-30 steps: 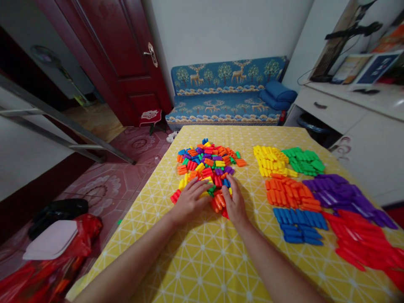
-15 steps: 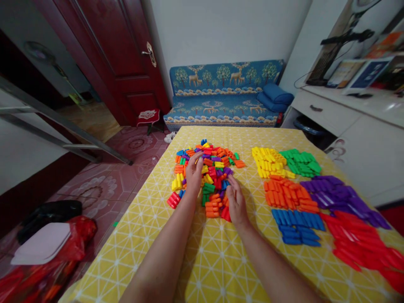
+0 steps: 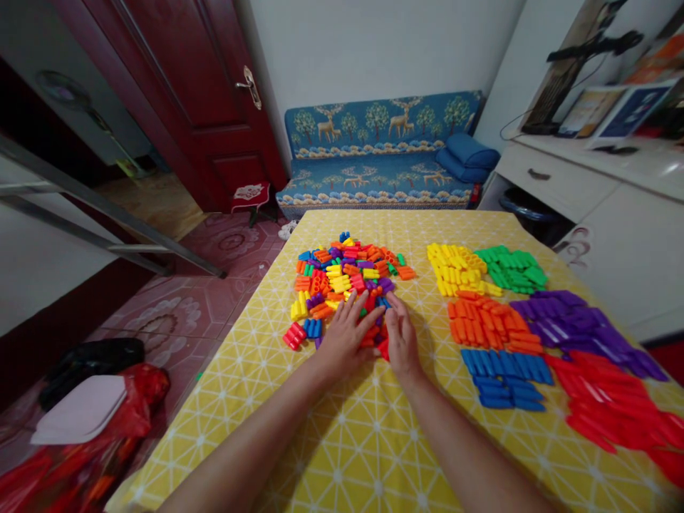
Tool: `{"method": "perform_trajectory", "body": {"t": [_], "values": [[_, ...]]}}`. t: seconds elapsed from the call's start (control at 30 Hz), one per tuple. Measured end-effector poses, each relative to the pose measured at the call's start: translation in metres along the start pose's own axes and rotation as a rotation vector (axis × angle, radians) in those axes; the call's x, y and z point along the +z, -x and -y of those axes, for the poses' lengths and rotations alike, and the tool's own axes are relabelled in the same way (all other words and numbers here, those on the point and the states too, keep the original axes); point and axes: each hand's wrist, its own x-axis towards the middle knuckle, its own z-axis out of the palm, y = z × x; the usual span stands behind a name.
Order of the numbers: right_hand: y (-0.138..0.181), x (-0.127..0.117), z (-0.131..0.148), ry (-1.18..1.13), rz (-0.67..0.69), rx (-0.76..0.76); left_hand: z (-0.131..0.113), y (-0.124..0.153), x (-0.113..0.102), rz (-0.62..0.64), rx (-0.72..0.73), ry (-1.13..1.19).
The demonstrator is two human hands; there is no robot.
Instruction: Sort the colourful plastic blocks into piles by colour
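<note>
A mixed heap of small coloured plastic blocks (image 3: 347,274) lies in the middle of a table under a yellow patterned cloth (image 3: 347,442). My left hand (image 3: 347,335) rests flat on the near edge of the heap, fingers spread over the blocks. Beside it, my right hand (image 3: 400,338) lies on the heap's near right corner, fingers stretched forward and touching red and purple blocks. Neither hand visibly grips a block. To the right lie sorted groups: yellow (image 3: 457,269), green (image 3: 513,269), orange (image 3: 481,324), purple (image 3: 571,324), blue (image 3: 505,377) and red (image 3: 614,413).
A blue patterned sofa (image 3: 379,160) stands beyond the table's far end. A dark red door (image 3: 197,92) is at the left, a white cabinet (image 3: 598,214) at the right. On the tiled floor at the left lie a red bag (image 3: 107,427) and a dark object (image 3: 90,360).
My left hand reached to the far side of the heap, then drew back to the near edge, spreading blocks. The right hand has stayed at the heap's near right corner.
</note>
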Motion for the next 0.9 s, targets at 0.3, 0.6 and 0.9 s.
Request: {"method": "perform_trajectory", "body": {"t": [0.3,0.6,0.9], "values": [[-0.003,0.003,-0.007,0.079,0.019,-0.062,0.009,-0.049,0.016,-0.644,-0.270,0.390],[-0.007,0.004,-0.014,0.051,0.023,-0.066,0.009,-0.044,0.019,-0.649,-0.358,0.688],[-0.007,0.004,-0.003,0.263,0.071,-0.348,0.009,-0.044,0.019,-0.631,-0.347,1.035]]}}
